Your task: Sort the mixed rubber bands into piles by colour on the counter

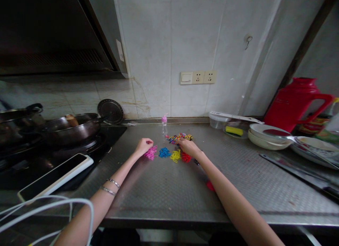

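Observation:
Small coloured elastic bands lie sorted on the steel counter [164, 189]: a pink pile [151, 153], a blue pile [164, 153], a yellow pile [175, 155] and a red pile [185, 157]. Behind them sits a mixed pile [181, 137]. My left hand [143, 146] is curled just above the pink pile, fingers closed on something I cannot make out. My right hand [187, 146] rests at the front edge of the mixed pile, fingers pinched together there. A small clear bottle with a pink cap [164, 124] stands behind the piles.
A hob with dark pans [71, 127] and a phone [57, 175] lie left. White cable [47, 207] loops at lower left. Bowls with a ladle [267, 136], a sponge dish [234, 131], a red jug [295, 101] and a long knife [296, 170] sit right.

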`<act>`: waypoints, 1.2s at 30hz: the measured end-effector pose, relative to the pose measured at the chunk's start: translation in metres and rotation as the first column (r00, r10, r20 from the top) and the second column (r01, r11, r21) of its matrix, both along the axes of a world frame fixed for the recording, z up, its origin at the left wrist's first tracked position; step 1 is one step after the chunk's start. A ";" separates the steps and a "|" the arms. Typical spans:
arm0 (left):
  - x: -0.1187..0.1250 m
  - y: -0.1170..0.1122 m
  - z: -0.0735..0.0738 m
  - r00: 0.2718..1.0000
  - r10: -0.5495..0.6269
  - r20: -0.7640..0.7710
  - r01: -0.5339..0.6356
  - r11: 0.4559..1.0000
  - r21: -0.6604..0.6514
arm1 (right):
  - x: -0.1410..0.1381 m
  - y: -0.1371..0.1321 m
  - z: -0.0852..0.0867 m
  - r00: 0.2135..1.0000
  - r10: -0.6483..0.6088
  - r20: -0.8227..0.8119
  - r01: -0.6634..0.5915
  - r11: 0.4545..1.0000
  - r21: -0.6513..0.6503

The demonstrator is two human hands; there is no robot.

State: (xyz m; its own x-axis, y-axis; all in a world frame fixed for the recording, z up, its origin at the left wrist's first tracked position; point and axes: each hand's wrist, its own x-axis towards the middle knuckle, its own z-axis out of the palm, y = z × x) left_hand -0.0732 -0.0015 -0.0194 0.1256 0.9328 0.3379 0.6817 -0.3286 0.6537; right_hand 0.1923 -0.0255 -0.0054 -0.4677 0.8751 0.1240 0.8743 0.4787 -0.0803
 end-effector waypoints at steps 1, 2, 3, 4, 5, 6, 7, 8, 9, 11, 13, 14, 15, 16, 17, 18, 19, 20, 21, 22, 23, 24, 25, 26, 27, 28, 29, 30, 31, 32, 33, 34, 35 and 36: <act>0.000 0.000 0.000 1.000 -0.006 0.004 0.006 1.000 -0.002 | 0.001 0.000 -0.001 1.000 -0.004 -0.001 0.004 1.000 0.011; 0.000 -0.001 0.000 1.000 -0.010 0.006 0.010 1.000 -0.005 | 0.001 0.000 -0.002 1.000 -0.006 -0.003 0.006 1.000 0.029; 0.000 -0.001 0.000 1.000 -0.011 0.008 0.011 1.000 -0.008 | 0.001 0.001 -0.004 1.000 -0.007 -0.004 0.007 0.999 0.046; 0.000 -0.001 -0.001 1.000 -0.011 0.008 0.011 1.000 -0.008 | 0.002 0.002 -0.005 1.000 -0.008 -0.003 0.008 0.998 0.057; 0.000 -0.001 -0.001 1.000 -0.011 0.008 0.011 1.000 -0.009 | 0.002 0.003 -0.007 1.000 -0.007 -0.003 0.007 0.998 0.066; 0.000 -0.001 -0.001 1.000 -0.012 0.007 0.012 1.000 -0.009 | 0.003 0.004 -0.008 1.000 -0.003 -0.004 0.003 0.997 0.073; 0.000 -0.001 -0.001 1.000 -0.013 0.008 0.013 1.000 -0.006 | 0.003 0.005 -0.009 1.000 0.005 -0.006 -0.004 0.997 0.078; 0.000 -0.001 -0.001 1.000 -0.016 0.009 0.016 1.000 -0.004 | 0.004 0.006 -0.009 1.000 0.012 -0.009 -0.011 0.997 0.080; 0.000 -0.001 -0.001 1.000 -0.019 0.010 0.019 1.000 -0.002 | 0.004 0.007 -0.010 1.000 0.016 -0.013 -0.015 0.997 0.081; 0.000 -0.001 -0.001 1.000 -0.022 0.011 0.022 1.000 -0.004 | 0.006 0.008 -0.010 1.000 0.016 -0.025 -0.014 0.997 0.079; -0.001 0.000 -0.001 1.000 -0.020 0.013 0.020 1.000 -0.007 | 0.007 0.007 -0.010 0.999 0.013 -0.045 -0.010 0.997 0.083; -0.001 0.000 -0.002 1.000 -0.019 0.016 0.019 1.000 -0.008 | 0.007 0.007 -0.010 0.998 0.012 -0.059 -0.007 0.996 0.089; -0.001 0.000 -0.002 1.000 -0.019 0.020 0.019 1.000 -0.007 | 0.007 0.007 -0.009 0.997 0.013 -0.079 -0.005 0.995 0.100; -0.001 0.001 -0.002 1.000 -0.020 0.023 0.020 1.000 -0.004 | 0.007 0.006 -0.009 0.994 0.015 -0.104 -0.003 0.993 0.114; -0.001 0.001 -0.002 0.999 -0.022 0.026 0.022 1.000 -0.002 | 0.006 0.006 -0.008 0.991 0.020 -0.133 -0.003 0.992 0.129; -0.001 0.001 -0.002 0.999 -0.024 0.026 0.024 1.000 0.000 | 0.004 0.005 -0.006 0.986 0.029 -0.165 -0.005 0.990 0.143; -0.001 0.001 -0.002 0.999 -0.026 0.025 0.026 1.000 0.000 | 0.002 0.005 -0.005 0.979 0.043 -0.198 -0.012 0.988 0.155; -0.001 0.001 -0.002 0.999 -0.029 0.024 0.029 1.000 -0.002 | -0.002 0.004 -0.004 0.971 0.061 -0.231 -0.023 0.986 0.165; -0.001 0.001 -0.003 0.999 -0.032 0.023 0.032 0.999 -0.004 | -0.006 0.003 -0.002 0.962 0.084 -0.260 -0.039 0.984 0.173; 0.000 0.001 -0.003 0.999 -0.032 0.023 0.032 0.999 -0.007 | -0.010 0.001 -0.001 0.953 0.110 -0.281 -0.060 0.982 0.181; 0.000 0.001 -0.003 0.999 -0.031 0.022 0.031 0.999 -0.010 | -0.015 0.000 0.001 0.946 0.136 -0.295 -0.082 0.978 0.190; 0.000 0.002 -0.004 0.999 -0.029 0.022 0.029 1.000 -0.012 | -0.021 -0.003 0.002 0.941 0.160 -0.299 -0.103 0.975 0.198; 0.001 0.002 -0.004 0.999 -0.027 0.022 0.027 1.000 -0.012 | -0.026 -0.006 0.003 0.940 0.177 -0.291 -0.121 0.972 0.201; 0.001 0.002 -0.004 0.999 -0.025 0.023 0.025 1.000 -0.012 | -0.031 -0.009 0.003 0.944 0.187 -0.272 -0.135 0.971 0.199; 0.001 0.003 -0.005 0.999 -0.023 0.025 0.024 1.000 -0.012 | -0.035 -0.012 0.004 0.951 0.192 -0.244 -0.146 0.970 0.194; 0.001 0.003 -0.005 0.999 -0.023 0.029 0.024 1.000 -0.012 | -0.039 -0.015 0.004 0.958 0.192 -0.214 -0.153 0.970 0.187; 0.001 0.003 -0.005 0.999 -0.026 0.034 0.026 1.000 -0.014 | -0.042 -0.017 0.004 0.964 0.192 -0.183 -0.159 0.971 0.181; 0.001 0.003 -0.005 0.999 -0.030 0.039 0.030 0.999 -0.015 | -0.044 -0.019 0.003 0.968 0.194 -0.159 -0.165 0.971 0.175; 0.001 0.003 -0.006 0.999 -0.034 0.042 0.035 0.999 -0.015 | -0.046 -0.020 0.003 0.970 0.195 -0.144 -0.170 0.970 0.173; 0.001 0.003 -0.006 0.998 -0.039 0.042 0.040 0.999 -0.013 | -0.046 -0.020 0.003 0.971 0.194 -0.138 -0.170 0.971 0.171; 0.001 0.003 -0.006 0.998 -0.044 0.041 0.044 0.999 -0.010 | -0.046 -0.020 0.003 0.972 0.188 -0.140 -0.164 0.972 0.169; 0.001 0.003 -0.006 0.998 -0.048 0.037 0.048 0.999 -0.006 | -0.045 -0.020 0.003 0.972 0.180 -0.149 -0.154 0.974 0.169; 0.001 0.002 -0.006 0.998 -0.049 0.033 0.049 0.999 -0.003 | -0.044 -0.019 0.004 0.972 0.168 -0.164 -0.140 0.975 0.171; 0.002 0.002 -0.005 0.998 -0.050 0.029 0.050 0.999 -0.002 | -0.042 -0.017 0.006 0.971 0.155 -0.182 -0.122 0.977 0.177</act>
State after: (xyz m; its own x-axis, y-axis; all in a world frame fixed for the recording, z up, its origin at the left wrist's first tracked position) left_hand -0.0715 0.0005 -0.0248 0.1624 0.9266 0.3393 0.6450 -0.3599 0.6742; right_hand 0.1502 -0.0429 0.0005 -0.5357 0.7637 0.3602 0.7740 0.6146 -0.1520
